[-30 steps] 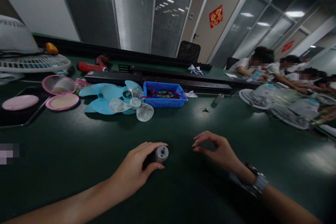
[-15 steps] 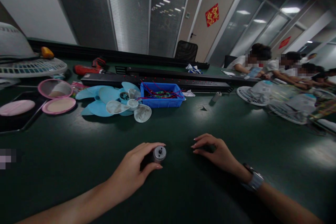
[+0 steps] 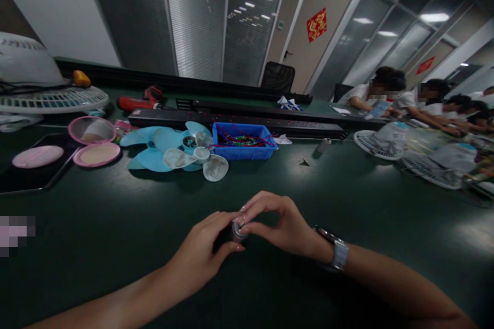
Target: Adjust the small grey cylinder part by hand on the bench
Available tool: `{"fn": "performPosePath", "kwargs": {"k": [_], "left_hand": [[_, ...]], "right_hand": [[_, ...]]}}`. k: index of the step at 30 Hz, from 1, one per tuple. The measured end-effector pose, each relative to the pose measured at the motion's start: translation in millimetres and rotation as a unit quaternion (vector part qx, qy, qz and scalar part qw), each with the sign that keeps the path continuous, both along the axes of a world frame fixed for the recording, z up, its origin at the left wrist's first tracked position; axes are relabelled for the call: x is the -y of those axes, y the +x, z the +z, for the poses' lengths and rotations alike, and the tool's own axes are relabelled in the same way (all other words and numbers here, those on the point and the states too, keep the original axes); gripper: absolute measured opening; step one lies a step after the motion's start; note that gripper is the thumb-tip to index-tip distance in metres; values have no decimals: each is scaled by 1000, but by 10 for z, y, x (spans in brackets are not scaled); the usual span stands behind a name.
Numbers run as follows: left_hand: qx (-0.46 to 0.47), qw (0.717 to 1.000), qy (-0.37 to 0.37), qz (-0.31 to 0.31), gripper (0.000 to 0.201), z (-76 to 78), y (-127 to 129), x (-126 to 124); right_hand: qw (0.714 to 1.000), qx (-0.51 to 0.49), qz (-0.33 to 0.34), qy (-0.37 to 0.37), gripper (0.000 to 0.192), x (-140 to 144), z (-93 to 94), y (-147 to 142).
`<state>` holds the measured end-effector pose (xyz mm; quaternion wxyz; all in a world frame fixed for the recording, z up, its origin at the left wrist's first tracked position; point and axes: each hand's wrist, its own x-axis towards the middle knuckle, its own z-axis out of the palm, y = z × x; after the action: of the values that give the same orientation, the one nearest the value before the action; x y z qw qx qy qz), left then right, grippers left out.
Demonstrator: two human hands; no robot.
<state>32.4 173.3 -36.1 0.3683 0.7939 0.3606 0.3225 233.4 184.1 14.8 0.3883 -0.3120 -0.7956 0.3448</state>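
Gripping a small silver motor (image 3: 239,230) on the dark green table (image 3: 116,247), the left hand (image 3: 200,254) wraps its body while the right hand (image 3: 280,226) pinches its end cap with fingertips. Beyond the grip lie blue fan blades (image 3: 162,146) and a blue bin (image 3: 244,147) of wires, the bin straight ahead.

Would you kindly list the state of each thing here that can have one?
left hand: closed around the small motor.
right hand: fingertips pinched on the motor's end.
small motor: held between both hands, low over the table.
pink compact: open, lid up.
blue bin: holds red wires.
blue fan blade: lying flat, loose.
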Motion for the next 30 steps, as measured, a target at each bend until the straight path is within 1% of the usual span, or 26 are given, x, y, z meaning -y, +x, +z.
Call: {"fn": "performPosePath", "kwargs": {"k": [3, 7, 10, 13, 16, 22, 25, 30], "left_hand": [[-2, 1000, -5, -4, 23, 1, -5, 6], [0, 1000, -7, -10, 26, -10, -13, 8], [1, 1000, -4, -12, 24, -20, -10, -3], [3, 1000, -5, -12, 23, -23, -4, -15], [3, 1000, -7, -8, 25, -28, -3, -18], [8, 1000, -11, -10, 30, -45, -11, -10], [9, 1000, -11, -10, 29, -38, -9, -6], [3, 1000, -7, -10, 22, -23, -1, -7]], "right_hand": [[1000, 1, -3, -9, 10, -1, -24, -3], [1000, 8, -5, -16, 12, 11, -22, 5], [1000, 17, 1, -19, 13, 27, -9, 15], [1000, 21, 8, -12, 17, 40, 7, 27], [1000, 12, 1, 3, 21, 37, 13, 32], [1000, 15, -16, 10, 10, 19, -14, 18], [1000, 19, -24, -4, 8, 28, -19, 7], [998, 44, -30, -44, 10, 57, 16, -14]]}}
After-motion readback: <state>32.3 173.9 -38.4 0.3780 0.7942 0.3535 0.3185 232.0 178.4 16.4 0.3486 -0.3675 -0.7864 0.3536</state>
